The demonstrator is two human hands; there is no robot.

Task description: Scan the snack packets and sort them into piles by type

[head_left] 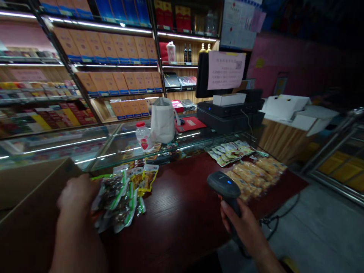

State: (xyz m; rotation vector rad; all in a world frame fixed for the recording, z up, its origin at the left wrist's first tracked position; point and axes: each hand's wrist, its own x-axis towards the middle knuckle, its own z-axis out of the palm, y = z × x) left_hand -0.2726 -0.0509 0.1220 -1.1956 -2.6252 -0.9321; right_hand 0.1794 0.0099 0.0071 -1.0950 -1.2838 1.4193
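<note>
Cardboard box [36,199]: open on the far left, its wall beside the packets; what it holds is out of sight.
Left hand [78,193]: between the box and the heap, blurred; whether its fingers are apart or clamped on something, I cannot tell.
Heaped packets [121,201]: dark food in clear, green-edged packs, piled loosely on the table [170,227]; these look like the unsorted part, so probably the work left.
Yellow packets [145,178]: at the heap's far right edge, not set in a row either.
Scanner [224,184]: held above the table, well apart from the heap; no single packet is singled out beneath it.
Flat packets [231,151]: overlapping in a neat spread at the back, seemingly dealt with.
Right hand [241,220]: fingers wrapped around the scanner's handle.
Snack bags [254,174]: ranked in rows beyond the scanner, arranged already; whether any have been scanned does not show.
</note>
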